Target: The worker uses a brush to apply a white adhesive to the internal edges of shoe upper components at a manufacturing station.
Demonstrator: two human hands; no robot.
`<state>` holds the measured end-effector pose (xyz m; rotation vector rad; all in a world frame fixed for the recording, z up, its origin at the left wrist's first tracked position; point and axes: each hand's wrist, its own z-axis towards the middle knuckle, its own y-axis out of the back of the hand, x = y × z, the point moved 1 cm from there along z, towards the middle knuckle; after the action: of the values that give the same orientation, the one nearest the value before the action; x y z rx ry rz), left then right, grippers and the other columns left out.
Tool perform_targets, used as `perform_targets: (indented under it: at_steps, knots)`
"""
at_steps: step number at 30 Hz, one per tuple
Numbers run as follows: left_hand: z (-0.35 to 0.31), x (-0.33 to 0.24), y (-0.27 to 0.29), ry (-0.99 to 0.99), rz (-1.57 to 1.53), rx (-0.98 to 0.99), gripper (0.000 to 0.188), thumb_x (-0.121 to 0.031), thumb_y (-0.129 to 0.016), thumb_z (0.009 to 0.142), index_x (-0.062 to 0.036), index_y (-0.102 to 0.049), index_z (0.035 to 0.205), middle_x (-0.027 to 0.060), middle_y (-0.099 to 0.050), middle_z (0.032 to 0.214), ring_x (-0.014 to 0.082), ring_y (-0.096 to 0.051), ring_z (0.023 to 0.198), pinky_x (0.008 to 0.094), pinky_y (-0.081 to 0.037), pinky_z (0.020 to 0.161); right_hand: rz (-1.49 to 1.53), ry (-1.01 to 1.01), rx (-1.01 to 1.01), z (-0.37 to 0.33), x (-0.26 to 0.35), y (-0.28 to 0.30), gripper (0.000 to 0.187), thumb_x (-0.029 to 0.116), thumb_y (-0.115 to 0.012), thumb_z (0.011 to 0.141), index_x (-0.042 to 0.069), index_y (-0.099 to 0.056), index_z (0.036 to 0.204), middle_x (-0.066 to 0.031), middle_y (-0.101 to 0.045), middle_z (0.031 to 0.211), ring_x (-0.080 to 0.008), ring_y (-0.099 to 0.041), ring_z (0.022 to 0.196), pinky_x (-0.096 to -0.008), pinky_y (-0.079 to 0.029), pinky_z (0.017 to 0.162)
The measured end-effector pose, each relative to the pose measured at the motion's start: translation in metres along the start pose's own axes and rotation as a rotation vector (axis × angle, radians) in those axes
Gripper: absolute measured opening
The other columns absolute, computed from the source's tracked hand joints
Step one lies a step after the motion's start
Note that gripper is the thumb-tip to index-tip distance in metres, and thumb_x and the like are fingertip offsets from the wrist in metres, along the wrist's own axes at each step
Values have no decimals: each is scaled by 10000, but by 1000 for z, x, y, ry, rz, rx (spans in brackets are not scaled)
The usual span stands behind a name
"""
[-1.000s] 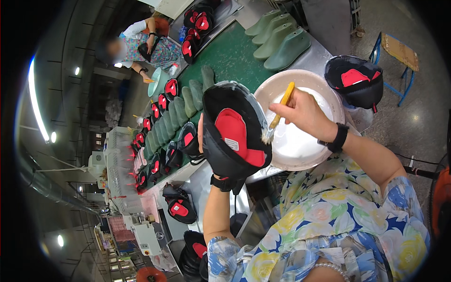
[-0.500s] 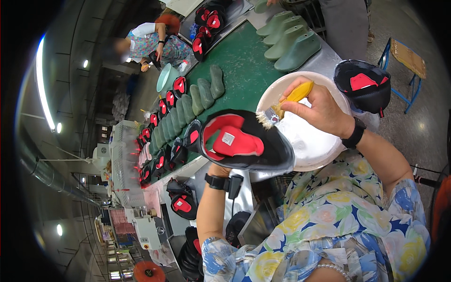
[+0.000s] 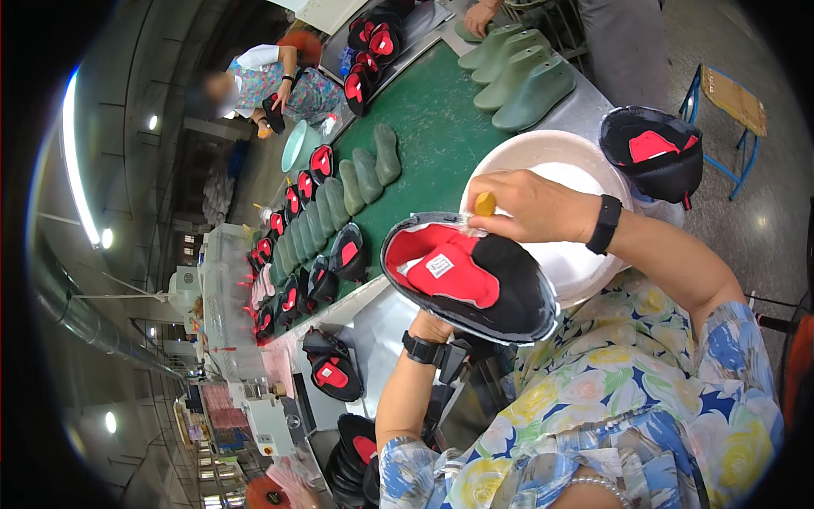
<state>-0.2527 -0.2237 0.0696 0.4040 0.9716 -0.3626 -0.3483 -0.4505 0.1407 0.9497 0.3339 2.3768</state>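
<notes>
My left hand (image 3: 431,327) grips a black shoe upper (image 3: 527,284) from beneath; the upper hides most of its fingers. The upper is tilted with its open underside facing up, showing a red lining and a white label inside. My right hand (image 3: 538,204) is closed around a brush with a yellow handle (image 3: 485,204). The brush's bristles touch the upper's far rim, partly hidden by my fingers. Beneath my right hand stands a pale pink basin (image 3: 543,138) holding white liquid (image 3: 572,265).
Several green shoe lasts (image 3: 534,92) stand at the green table's (image 3: 432,110) far right. More lasts (image 3: 348,187) and red-lined uppers (image 3: 348,253) line its left side. Another upper (image 3: 657,157) sits right of the basin. A stool (image 3: 733,102) and a co-worker (image 3: 271,81) are farther off.
My right hand has moved left from above the basin, bringing the brush onto the upper's rim. The upper has shifted slightly right and nearer to me, with my left hand.
</notes>
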Motion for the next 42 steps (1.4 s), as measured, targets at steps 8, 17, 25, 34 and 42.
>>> perform_targets:
  at_steps: [8, 17, 25, 34, 42]
  knots:
    - [12, -12, 81, 109, -101, -27, 570, -97, -647, 941, -65, -410, 1459, 144, -542, 1401, 276, -596, 1213, 391, -499, 1061, 141, -594, 83, -43, -31, 9, 231, 213, -677, 894, 16, -599, 986, -158, -664, 731, -348, -661, 695, -392, -514, 666]
    - [34, -1, 100, 225, -192, -38, 564, -101, -650, 941, -66, -417, 1453, 142, -547, 1395, 277, -598, 1210, 391, -504, 1058, -209, -474, 241, -54, -27, 11, 217, 184, -694, 889, 15, -597, 986, -181, -678, 861, -364, -673, 843, -420, -514, 751]
    - [30, 10, 81, 327, -329, 38, 558, -105, -652, 940, -67, -422, 1448, 140, -551, 1390, 277, -600, 1208, 391, -507, 1055, 156, -124, -93, -19, -9, 20, 222, 204, -666, 913, 3, -583, 955, -193, -647, 817, -384, -647, 766, -420, -496, 693]
    - [3, 11, 106, 451, -384, -39, 552, -109, -655, 940, -69, -429, 1442, 138, -555, 1384, 277, -602, 1205, 391, -511, 1052, 115, -369, -97, -53, 14, 27, 216, 203, -701, 903, 23, -606, 974, -157, -683, 830, -314, -686, 774, -373, -526, 703]
    - [-3, 26, 93, 538, -487, -59, 546, -112, -657, 940, -70, -434, 1437, 136, -559, 1379, 277, -604, 1203, 391, -515, 1049, 388, -169, -155, -50, 47, -19, 185, 80, -734, 879, 39, -612, 1012, -107, -693, 957, -235, -690, 874, -330, -528, 785]
